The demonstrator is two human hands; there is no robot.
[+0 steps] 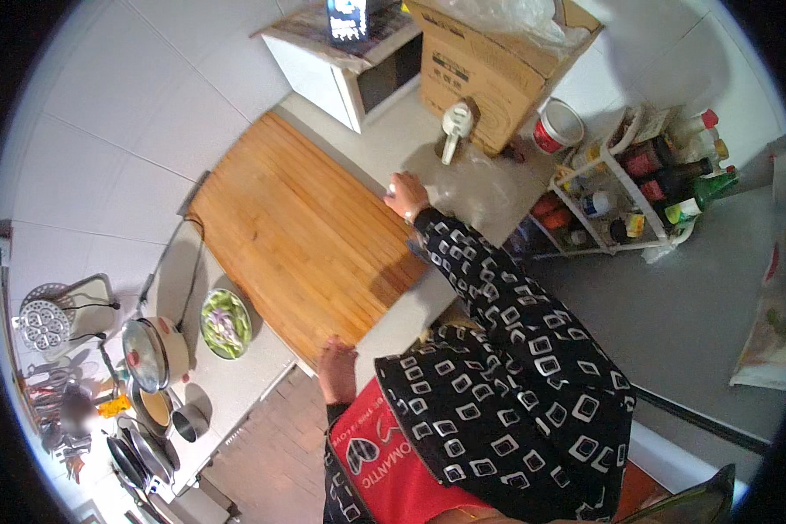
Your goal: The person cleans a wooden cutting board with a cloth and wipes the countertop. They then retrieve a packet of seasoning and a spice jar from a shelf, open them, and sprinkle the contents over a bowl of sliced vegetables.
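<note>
A large wooden cutting board [301,236] lies on the counter before me. My left hand [338,368] is at the board's near left corner, fingers loosely bent and nothing visible in them. At the board's right long edge is my right hand [407,194], with its fingers bent and a small white spot at the fingertips; whether it holds something is unclear. Clear plastic [475,190] lies on the counter to the right of that hand. A bowl of cut green vegetables with pale purplish pieces [224,324] stands left of the board.
A cardboard box [478,85] with a white-handled object [456,128] in front stands beyond my right hand, beside a white appliance [321,82]. A bottle rack [612,190] and a red-and-white tub [558,126] are at right. A lidded pot [157,354] and pans [147,452] stand at left.
</note>
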